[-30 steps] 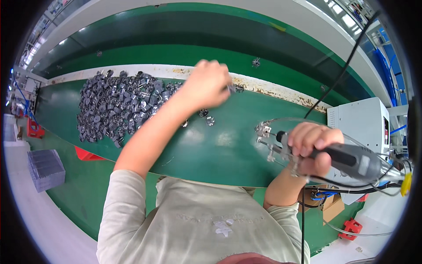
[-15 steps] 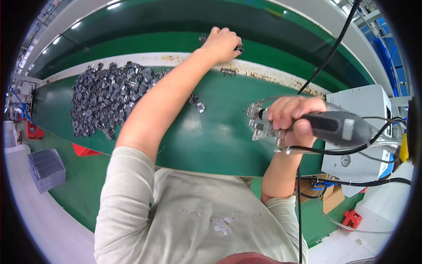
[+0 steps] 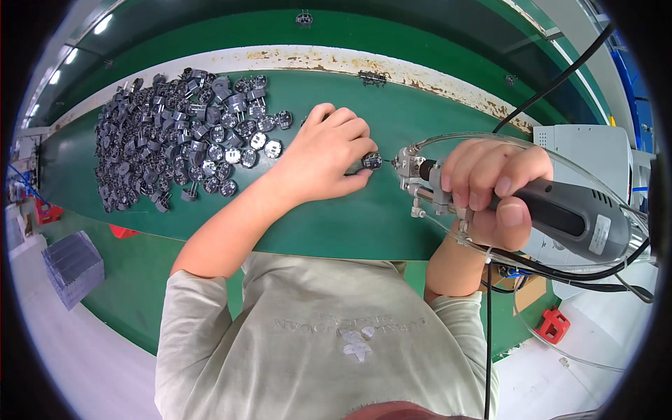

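My left hand [image 3: 327, 157] is over the green table, its thumb and fingers closed round a small round black part [image 3: 372, 161] with a circuit-board-like face. That part sits right by the thin tip of an electric screwdriver [image 3: 574, 217]; whether they touch I cannot tell. Wrapped round the screwdriver's grey and black body is my right hand [image 3: 497, 185], holding it level with its metal nozzle [image 3: 409, 164] to the left. To the left of my left hand spreads a large pile of similar black parts [image 3: 175, 136], some with prongs showing.
Beyond the green table [image 3: 336, 224] runs a white, rust-marked rail [image 3: 308, 56], then a green belt [image 3: 238, 38] carrying a loose part [image 3: 304, 17]. A pale machine box [image 3: 577, 150] stands at right. Black cables [image 3: 560, 80] and clear tubes hang around the screwdriver.
My left hand has come back from over the belt to the table and now holds a round part at the screwdriver tip. My right hand keeps its grip on the screwdriver. The view has shifted.
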`<state>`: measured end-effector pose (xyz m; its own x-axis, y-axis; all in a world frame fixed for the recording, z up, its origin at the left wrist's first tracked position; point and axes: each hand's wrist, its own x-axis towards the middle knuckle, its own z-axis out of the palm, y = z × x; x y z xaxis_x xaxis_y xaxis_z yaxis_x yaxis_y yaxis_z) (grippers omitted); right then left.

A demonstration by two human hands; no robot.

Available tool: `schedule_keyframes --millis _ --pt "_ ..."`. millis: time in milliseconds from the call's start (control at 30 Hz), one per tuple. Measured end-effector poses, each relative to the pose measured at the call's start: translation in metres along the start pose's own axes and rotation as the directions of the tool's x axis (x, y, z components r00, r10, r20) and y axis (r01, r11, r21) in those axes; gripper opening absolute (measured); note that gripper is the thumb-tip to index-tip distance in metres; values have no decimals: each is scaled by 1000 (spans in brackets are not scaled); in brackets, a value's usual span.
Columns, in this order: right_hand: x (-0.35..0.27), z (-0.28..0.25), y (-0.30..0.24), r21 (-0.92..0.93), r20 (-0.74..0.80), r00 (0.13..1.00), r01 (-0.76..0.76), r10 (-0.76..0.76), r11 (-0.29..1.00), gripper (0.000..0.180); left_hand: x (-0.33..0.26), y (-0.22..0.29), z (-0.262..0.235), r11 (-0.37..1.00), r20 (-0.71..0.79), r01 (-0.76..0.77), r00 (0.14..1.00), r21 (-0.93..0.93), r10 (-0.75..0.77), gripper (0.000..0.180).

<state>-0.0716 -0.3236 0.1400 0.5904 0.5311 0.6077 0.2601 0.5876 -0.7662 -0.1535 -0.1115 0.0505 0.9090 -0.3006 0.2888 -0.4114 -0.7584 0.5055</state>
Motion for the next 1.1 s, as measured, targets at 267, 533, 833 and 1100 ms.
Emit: schedule_keyframes --millis 267,533,833,1100 --pt "1 6 7 4 -40 999 -33 33 999 29 -3 -5 3 999 -26 -19 999 -37 19 27" --pt "0 9 11 25 -86 996 -32 34 999 34 -3 -8 3 998 -45 -29 999 -56 27 26" --pt "-1 10 12 15 -87 996 -33 34 999 35 -2 -9 5 997 -61 -44 997 -59 41 26" --pt "2 22 15 -186 -14 998 -59 57 981 21 -4 -10 9 997 -56 -58 997 -52 55 26"
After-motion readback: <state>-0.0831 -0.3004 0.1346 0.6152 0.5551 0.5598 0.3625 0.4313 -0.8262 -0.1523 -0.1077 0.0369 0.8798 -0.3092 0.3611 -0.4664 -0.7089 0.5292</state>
